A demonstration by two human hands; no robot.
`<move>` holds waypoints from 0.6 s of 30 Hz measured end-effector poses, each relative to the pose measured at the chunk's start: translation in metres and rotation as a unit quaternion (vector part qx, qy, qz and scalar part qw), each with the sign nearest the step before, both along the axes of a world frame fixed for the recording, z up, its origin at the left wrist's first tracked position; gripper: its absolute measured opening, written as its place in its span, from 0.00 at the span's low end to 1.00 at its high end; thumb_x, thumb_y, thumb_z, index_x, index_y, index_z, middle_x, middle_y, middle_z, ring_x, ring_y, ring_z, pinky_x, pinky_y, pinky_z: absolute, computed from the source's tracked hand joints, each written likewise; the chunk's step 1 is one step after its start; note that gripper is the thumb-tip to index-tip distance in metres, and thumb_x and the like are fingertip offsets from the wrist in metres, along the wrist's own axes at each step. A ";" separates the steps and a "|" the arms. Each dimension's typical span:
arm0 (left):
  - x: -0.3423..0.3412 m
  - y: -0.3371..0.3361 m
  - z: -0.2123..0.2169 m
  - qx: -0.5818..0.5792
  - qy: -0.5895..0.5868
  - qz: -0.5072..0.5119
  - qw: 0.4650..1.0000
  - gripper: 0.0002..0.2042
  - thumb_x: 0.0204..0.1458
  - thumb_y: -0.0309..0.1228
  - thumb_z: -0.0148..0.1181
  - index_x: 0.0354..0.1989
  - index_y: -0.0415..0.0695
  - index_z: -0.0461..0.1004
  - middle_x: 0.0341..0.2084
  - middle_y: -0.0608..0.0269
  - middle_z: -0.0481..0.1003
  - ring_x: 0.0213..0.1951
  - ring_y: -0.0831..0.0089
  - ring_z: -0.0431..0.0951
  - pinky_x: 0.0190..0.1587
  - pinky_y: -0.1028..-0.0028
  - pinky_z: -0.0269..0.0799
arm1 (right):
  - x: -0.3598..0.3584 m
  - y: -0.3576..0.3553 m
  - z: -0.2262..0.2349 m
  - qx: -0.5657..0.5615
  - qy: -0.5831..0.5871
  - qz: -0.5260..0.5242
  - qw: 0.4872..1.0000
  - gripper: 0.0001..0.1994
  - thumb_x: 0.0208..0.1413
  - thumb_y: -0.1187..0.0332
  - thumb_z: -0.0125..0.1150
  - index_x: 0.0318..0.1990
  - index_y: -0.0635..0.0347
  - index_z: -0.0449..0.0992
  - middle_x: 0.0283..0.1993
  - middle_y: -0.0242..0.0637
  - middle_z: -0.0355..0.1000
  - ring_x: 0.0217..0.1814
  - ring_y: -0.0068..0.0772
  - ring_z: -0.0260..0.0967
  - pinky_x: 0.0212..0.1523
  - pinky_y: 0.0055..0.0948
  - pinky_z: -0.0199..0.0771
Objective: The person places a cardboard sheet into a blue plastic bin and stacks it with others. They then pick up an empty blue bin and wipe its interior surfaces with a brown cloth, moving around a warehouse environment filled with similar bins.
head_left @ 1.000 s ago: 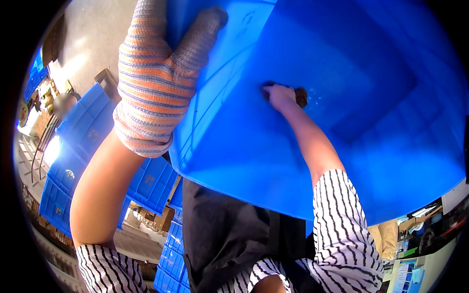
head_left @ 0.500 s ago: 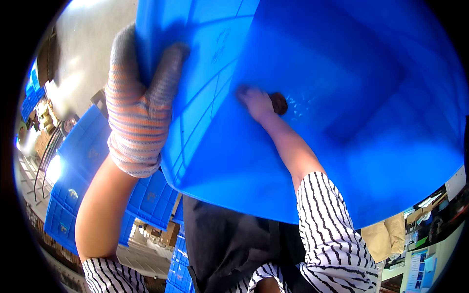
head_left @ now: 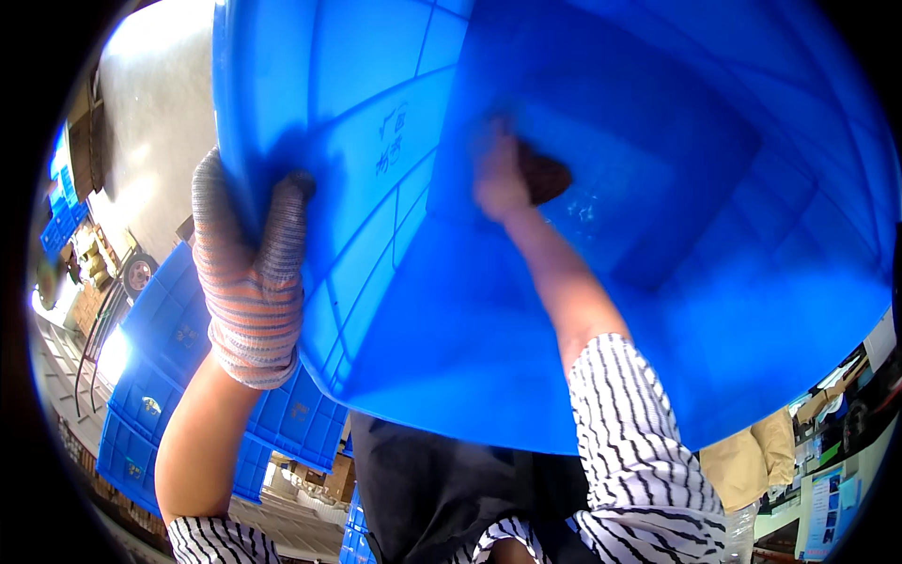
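A large blue plastic crate [head_left: 601, 376] fills most of the head view, its open inside facing me. My left hand [head_left: 249, 291], in a striped grey and orange knit glove, grips the left wall at the rim, thumb inside and fingers outside. Deep inside the crate is my right hand [head_left: 503, 179], bare and smeared by motion. A dark reddish-brown wad [head_left: 545, 176], perhaps a scouring pad or cloth, shows at its right side against the crate's bottom. Fingers of that hand are partly hidden by blur. Dark handwritten marks [head_left: 390, 136] are on the inner left wall.
More blue crates [head_left: 178, 348] are stacked behind my left arm. Grey floor [head_left: 155, 113] shows at the upper left, with a wheel [head_left: 139, 273] and boxes near the edge. Another person's tan clothing [head_left: 752, 456] appears at the lower right.
The crate has shifted a little left and down, my left hand with it. My right hand has moved slightly up inside the crate, along with the brown wad.
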State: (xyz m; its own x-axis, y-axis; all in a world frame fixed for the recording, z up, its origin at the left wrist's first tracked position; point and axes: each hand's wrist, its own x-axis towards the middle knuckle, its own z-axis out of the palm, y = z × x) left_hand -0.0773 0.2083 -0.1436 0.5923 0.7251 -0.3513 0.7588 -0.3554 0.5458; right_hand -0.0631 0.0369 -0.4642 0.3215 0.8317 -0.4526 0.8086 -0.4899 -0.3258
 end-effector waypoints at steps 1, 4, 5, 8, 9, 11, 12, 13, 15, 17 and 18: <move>-0.004 0.000 -0.001 -0.012 -0.008 0.006 1.000 0.16 0.54 0.24 0.56 0.51 0.38 0.65 0.42 0.60 0.70 0.43 0.75 0.69 0.50 0.76 0.64 | -0.014 -0.001 0.018 -0.043 0.107 0.067 0.991 0.25 0.52 0.72 0.40 0.61 0.66 0.57 0.70 0.47 0.44 0.73 0.49 0.35 0.69 0.47 0.38; 0.001 0.001 -0.004 -0.030 -0.014 0.009 0.999 0.16 0.54 0.26 0.56 0.51 0.38 0.64 0.39 0.62 0.71 0.42 0.76 0.69 0.49 0.77 0.63 | -0.055 -0.085 -0.032 0.210 0.201 0.112 0.950 0.23 0.53 0.73 0.39 0.60 0.54 0.61 0.69 0.36 0.48 0.71 0.36 0.42 0.66 0.40 0.46; 0.001 0.002 -0.003 -0.017 -0.022 -0.002 1.000 0.16 0.54 0.26 0.57 0.50 0.37 0.64 0.37 0.60 0.72 0.40 0.75 0.70 0.47 0.76 0.65 | -0.030 -0.097 -0.037 0.218 0.202 0.134 0.945 0.23 0.53 0.73 0.39 0.59 0.51 0.63 0.68 0.34 0.51 0.69 0.34 0.45 0.64 0.38 0.49; -0.008 0.002 -0.001 0.024 -0.040 -0.031 0.998 0.16 0.52 0.25 0.58 0.49 0.38 0.65 0.34 0.57 0.74 0.37 0.73 0.72 0.43 0.72 0.68 | 0.087 -0.071 0.012 0.065 0.126 0.047 0.989 0.20 0.52 0.72 0.44 0.54 0.47 0.69 0.60 0.33 0.63 0.64 0.37 0.55 0.59 0.39 0.57; -0.005 0.001 -0.004 0.024 -0.050 -0.033 0.998 0.16 0.52 0.25 0.58 0.49 0.38 0.65 0.34 0.57 0.73 0.37 0.73 0.72 0.43 0.72 0.68 | 0.117 -0.086 -0.014 0.110 -0.008 -0.085 0.990 0.20 0.49 0.70 0.47 0.52 0.50 0.71 0.60 0.38 0.63 0.64 0.41 0.55 0.57 0.44 0.58; -0.006 -0.002 -0.002 0.037 -0.045 -0.029 0.998 0.16 0.52 0.25 0.58 0.49 0.38 0.65 0.34 0.57 0.73 0.37 0.74 0.71 0.43 0.72 0.67 | 0.159 -0.067 -0.032 0.193 -0.251 -0.210 0.925 0.20 0.48 0.70 0.47 0.51 0.52 0.72 0.59 0.44 0.63 0.64 0.45 0.54 0.57 0.47 0.57; -0.006 -0.001 -0.002 0.047 -0.037 -0.051 0.997 0.17 0.51 0.24 0.58 0.49 0.39 0.64 0.35 0.58 0.73 0.37 0.74 0.71 0.43 0.73 0.67 | 0.168 -0.048 -0.042 0.167 -0.256 -0.224 0.925 0.21 0.48 0.70 0.46 0.52 0.53 0.70 0.60 0.44 0.62 0.65 0.46 0.53 0.58 0.48 0.56; -0.004 0.000 -0.002 0.048 -0.035 -0.040 0.997 0.17 0.51 0.24 0.58 0.49 0.39 0.64 0.34 0.58 0.73 0.37 0.74 0.71 0.43 0.73 0.67 | 0.169 -0.017 -0.052 0.143 -0.258 -0.241 0.925 0.21 0.49 0.70 0.46 0.53 0.54 0.69 0.61 0.45 0.61 0.65 0.47 0.52 0.59 0.49 0.54; 0.000 -0.001 -0.007 0.044 -0.037 -0.021 0.998 0.17 0.51 0.24 0.59 0.49 0.39 0.64 0.34 0.59 0.72 0.37 0.75 0.70 0.43 0.74 0.67 | 0.153 0.029 -0.056 0.146 -0.212 -0.211 0.943 0.23 0.49 0.70 0.44 0.56 0.57 0.67 0.62 0.46 0.59 0.67 0.49 0.50 0.62 0.50 0.50; 0.000 -0.002 -0.007 0.015 -0.059 -0.015 0.998 0.18 0.51 0.24 0.59 0.50 0.39 0.64 0.34 0.60 0.72 0.36 0.75 0.70 0.43 0.75 0.67 | 0.111 0.064 -0.046 0.208 -0.096 -0.145 0.963 0.24 0.50 0.71 0.43 0.58 0.61 0.64 0.63 0.46 0.58 0.68 0.49 0.48 0.65 0.50 0.46; -0.002 -0.002 -0.006 0.001 -0.068 -0.008 0.998 0.18 0.51 0.23 0.59 0.50 0.39 0.64 0.34 0.61 0.72 0.36 0.76 0.70 0.43 0.75 0.67 | 0.075 0.062 -0.038 0.239 -0.035 -0.124 0.962 0.24 0.51 0.71 0.42 0.59 0.63 0.63 0.63 0.45 0.58 0.69 0.49 0.47 0.66 0.50 0.45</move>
